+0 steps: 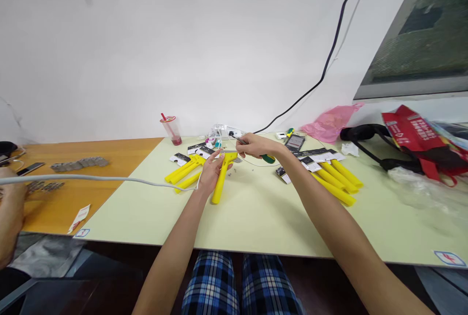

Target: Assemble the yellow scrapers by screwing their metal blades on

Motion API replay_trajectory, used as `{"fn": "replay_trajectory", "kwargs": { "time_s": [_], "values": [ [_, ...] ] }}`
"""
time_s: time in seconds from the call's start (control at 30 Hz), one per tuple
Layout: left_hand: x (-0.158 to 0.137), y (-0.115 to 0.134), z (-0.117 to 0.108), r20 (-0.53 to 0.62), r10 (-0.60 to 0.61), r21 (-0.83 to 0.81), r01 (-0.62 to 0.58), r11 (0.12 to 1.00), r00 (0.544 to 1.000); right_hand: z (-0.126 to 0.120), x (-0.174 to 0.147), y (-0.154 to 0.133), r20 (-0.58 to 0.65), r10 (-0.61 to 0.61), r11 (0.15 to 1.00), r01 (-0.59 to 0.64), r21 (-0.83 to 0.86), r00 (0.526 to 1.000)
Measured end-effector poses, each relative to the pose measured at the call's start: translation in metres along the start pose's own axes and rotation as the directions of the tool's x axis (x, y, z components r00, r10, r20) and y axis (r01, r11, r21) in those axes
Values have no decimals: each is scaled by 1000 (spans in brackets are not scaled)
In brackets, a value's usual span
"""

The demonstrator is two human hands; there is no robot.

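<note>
My left hand (211,172) is closed around the head end of a yellow scraper (220,184), whose handle points down toward me. A pale flat strip lies across the top of its head. My right hand (253,145) is closed just right of that head, fingertips close to the strip. A screwdriver (269,159) with a green handle passes through this hand, its dark shaft sticking out to the upper left. What the right fingertips pinch is too small to make out. Several tiny screws (230,174) lie on the table beyond the scraper.
Several yellow scrapers (179,172) lie left of my hands, others (338,178) to the right with black-and-white card sleeves. A drink cup (171,131), power strip (234,130), phone (294,143) and pink bag (331,122) stand behind. A grey cable (109,178) crosses at left, near another person's arm (10,212).
</note>
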State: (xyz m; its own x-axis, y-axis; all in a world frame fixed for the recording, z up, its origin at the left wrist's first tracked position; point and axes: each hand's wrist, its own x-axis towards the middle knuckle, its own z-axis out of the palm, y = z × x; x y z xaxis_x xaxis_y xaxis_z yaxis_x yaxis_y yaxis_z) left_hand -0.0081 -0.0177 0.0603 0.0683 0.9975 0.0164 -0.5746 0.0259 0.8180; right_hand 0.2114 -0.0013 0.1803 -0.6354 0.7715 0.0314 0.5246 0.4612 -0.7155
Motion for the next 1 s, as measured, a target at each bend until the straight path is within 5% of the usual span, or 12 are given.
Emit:
{"fn": "replay_trajectory", "kwargs": {
  "time_s": [0.53,1.0],
  "values": [
    [2,0,-1,4,75,14,-75,997,997,-5,-7,-6,-10,57,998,-58,-8,998],
    [1,2,-3,27,103,29,-104,994,994,-1,-4,-1,-26,-27,997,29,77,999]
  ]
}}
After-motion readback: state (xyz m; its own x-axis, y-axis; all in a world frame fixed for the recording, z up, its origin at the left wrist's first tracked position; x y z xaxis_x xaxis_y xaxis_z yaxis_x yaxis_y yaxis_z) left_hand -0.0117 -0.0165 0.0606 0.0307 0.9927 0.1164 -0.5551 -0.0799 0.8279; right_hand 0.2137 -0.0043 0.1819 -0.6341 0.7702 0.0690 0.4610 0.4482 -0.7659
